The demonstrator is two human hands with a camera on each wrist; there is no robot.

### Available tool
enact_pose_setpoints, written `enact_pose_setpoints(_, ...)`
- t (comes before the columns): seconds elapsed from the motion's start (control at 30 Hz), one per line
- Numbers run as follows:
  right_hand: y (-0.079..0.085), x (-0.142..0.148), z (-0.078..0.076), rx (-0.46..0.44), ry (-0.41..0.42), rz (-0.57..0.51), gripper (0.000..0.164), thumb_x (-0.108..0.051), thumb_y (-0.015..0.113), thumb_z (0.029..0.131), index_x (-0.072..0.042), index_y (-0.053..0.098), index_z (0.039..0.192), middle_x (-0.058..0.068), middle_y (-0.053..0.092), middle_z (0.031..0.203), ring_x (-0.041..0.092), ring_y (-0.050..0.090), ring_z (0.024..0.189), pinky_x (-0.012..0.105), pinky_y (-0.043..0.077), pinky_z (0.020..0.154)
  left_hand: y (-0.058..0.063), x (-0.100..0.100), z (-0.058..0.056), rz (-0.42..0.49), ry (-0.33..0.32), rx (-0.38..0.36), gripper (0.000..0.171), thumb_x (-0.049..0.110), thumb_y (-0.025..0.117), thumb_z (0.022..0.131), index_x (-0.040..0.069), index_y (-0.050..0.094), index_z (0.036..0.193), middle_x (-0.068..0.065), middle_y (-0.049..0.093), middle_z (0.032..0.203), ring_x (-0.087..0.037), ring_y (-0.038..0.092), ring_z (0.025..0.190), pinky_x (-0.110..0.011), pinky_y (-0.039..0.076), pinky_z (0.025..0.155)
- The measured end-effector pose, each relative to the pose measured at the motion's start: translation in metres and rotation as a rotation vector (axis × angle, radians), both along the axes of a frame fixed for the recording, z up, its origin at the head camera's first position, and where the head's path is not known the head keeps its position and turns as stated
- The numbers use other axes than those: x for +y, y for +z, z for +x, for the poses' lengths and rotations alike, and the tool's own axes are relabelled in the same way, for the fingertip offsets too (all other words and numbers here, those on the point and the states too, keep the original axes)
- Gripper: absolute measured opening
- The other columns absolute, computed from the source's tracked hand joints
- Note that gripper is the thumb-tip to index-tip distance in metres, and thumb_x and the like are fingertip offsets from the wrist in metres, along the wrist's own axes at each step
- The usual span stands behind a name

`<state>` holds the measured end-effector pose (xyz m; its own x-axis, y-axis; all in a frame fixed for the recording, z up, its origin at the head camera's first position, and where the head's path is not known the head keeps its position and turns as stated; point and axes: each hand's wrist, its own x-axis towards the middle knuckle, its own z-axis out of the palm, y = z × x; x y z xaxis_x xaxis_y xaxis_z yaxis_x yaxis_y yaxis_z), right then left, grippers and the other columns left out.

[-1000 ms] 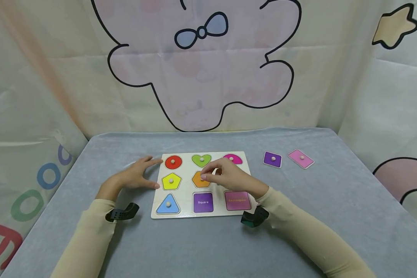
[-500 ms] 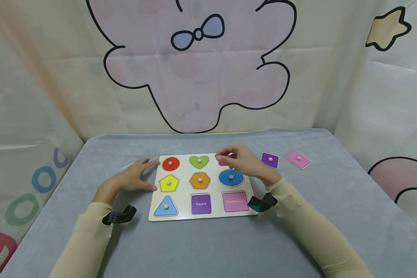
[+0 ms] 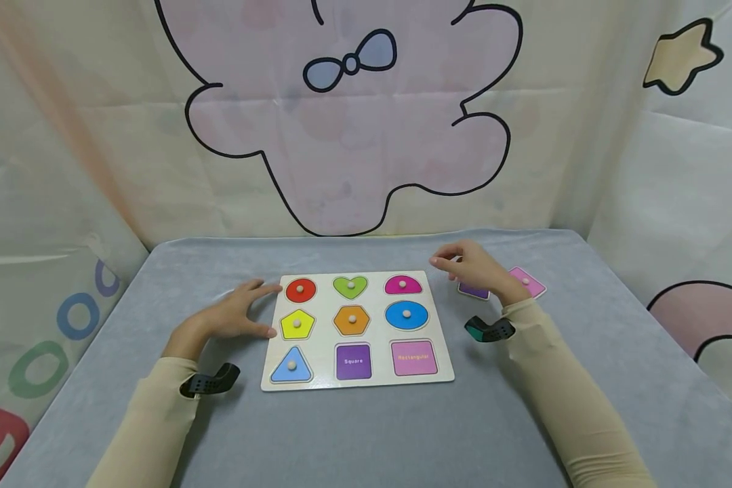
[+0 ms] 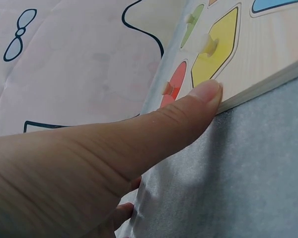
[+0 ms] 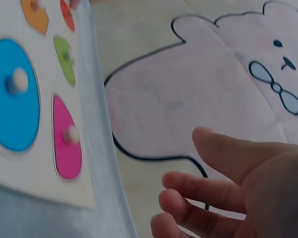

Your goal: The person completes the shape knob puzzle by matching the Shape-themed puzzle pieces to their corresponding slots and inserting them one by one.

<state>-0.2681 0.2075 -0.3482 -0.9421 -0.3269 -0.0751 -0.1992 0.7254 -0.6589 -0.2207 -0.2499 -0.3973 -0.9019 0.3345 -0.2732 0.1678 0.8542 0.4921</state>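
A white wooden shape puzzle board [image 3: 323, 346] lies on the table, with knobbed pieces in most of its recesses. The recesses marked Square [image 3: 353, 361] and Rectangular [image 3: 414, 357] hold no knobbed piece. My left hand [image 3: 232, 315] rests at the board's left edge, thumb and fingers spread; in the left wrist view its thumb [image 4: 188, 111] touches the edge beside the yellow pentagon [image 4: 218, 47]. My right hand [image 3: 476, 268] hovers right of the board with loosely bent fingers and nothing in them. It partly covers the purple square piece [image 3: 472, 291] and overlaps the pink rectangle piece [image 3: 527, 281].
Grey-blue cloth [image 3: 341, 434] covers the table. A printed curtain [image 3: 354, 135] with a cartoon figure hangs behind its far edge, and more printed fabric [image 3: 677, 203] hangs at the sides. Each wrist wears a black strap [image 3: 210, 381].
My right hand has moved from over the orange hexagon, past the pink half circle, to the right above the loose pieces. The left hand stays at the board's edge.
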Motion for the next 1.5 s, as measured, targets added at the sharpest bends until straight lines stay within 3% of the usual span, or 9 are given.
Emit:
enact_pose_setpoints(0.13,-0.001,0.017,-0.004,0.042,-0.048,0.051,0.039,-0.035,0.062,0.101,-0.002,0.070,0.121,0.019,0.068,0.118,0.032,0.065,0.093,0.028,0.054,0.070,-0.001,0.002,0.000,-0.002,0.000,0.000,0.096,0.047,0.084,0.078,0.021,0.036,0.157,-0.029,0.015,0.165,-0.055,0.016,0.149,-0.078,0.028,0.111)
enact_pose_setpoints(0.37,-0.008,0.040,-0.010,0.007,-0.066,0.120,0.034,-0.029,0.068,0.097,0.004,0.072,0.103,0.018,0.070,0.096,0.024,0.065,0.078,0.026,0.050,0.066,-0.001,0.002,-0.001,-0.006,0.001,-0.003,0.096,0.046,0.084,0.078,0.020,0.036,0.157,-0.029,0.015,0.165,-0.055,0.016,0.149,-0.078,0.027,0.111)
enact_pose_setpoints(0.53,-0.018,0.052,-0.018,0.006,-0.045,0.133,0.030,-0.020,0.072,0.094,0.007,0.072,0.107,0.014,0.069,0.089,0.018,0.061,0.076,0.027,0.048,0.065,-0.001,0.002,-0.001,-0.003,-0.004,0.005,0.096,0.046,0.083,0.079,0.020,0.036,0.157,-0.029,0.015,0.165,-0.055,0.016,0.149,-0.078,0.027,0.111)
enact_pose_setpoints(0.7,-0.023,0.061,-0.021,0.001,-0.039,0.117,0.031,-0.011,0.076,0.089,0.010,0.070,0.111,0.006,0.060,0.078,0.013,0.051,0.072,0.028,0.043,0.063,-0.001,0.001,-0.001,0.000,-0.004,0.012,0.096,0.048,0.083,0.078,0.021,0.036,0.157,-0.029,0.016,0.165,-0.055,0.017,0.149,-0.078,0.028,0.111)
enact_pose_setpoints(0.9,-0.021,0.066,-0.015,-0.078,-0.063,0.104,0.026,-0.009,0.076,0.089,0.010,0.069,0.105,0.001,0.053,0.074,0.015,0.047,0.074,0.027,0.039,0.064,-0.002,0.002,-0.001,-0.003,-0.002,0.013,0.095,0.048,0.083,0.078,0.021,0.036,0.157,-0.029,0.016,0.165,-0.055,0.017,0.149,-0.078,0.029,0.110)
enact_pose_setpoints(1.2,-0.021,0.068,-0.013,-0.163,-0.072,0.116,0.018,-0.008,0.073,0.092,0.006,0.068,0.101,0.002,0.054,0.074,0.017,0.048,0.074,0.029,0.039,0.064,-0.001,0.002,0.000,0.001,-0.001,0.009,0.095,0.047,0.083,0.079,0.020,0.036,0.157,-0.029,0.015,0.165,-0.055,0.017,0.149,-0.079,0.028,0.110)
enact_pose_setpoints(1.5,-0.023,0.067,-0.014,-0.156,-0.064,0.156,0.012,-0.007,0.072,0.092,0.004,0.067,0.095,0.002,0.053,0.072,0.016,0.048,0.073,0.029,0.039,0.064,-0.001,0.002,0.000,-0.001,-0.002,0.009,0.095,0.047,0.083,0.079,0.020,0.036,0.157,-0.029,0.015,0.165,-0.055,0.017,0.148,-0.078,0.028,0.111)
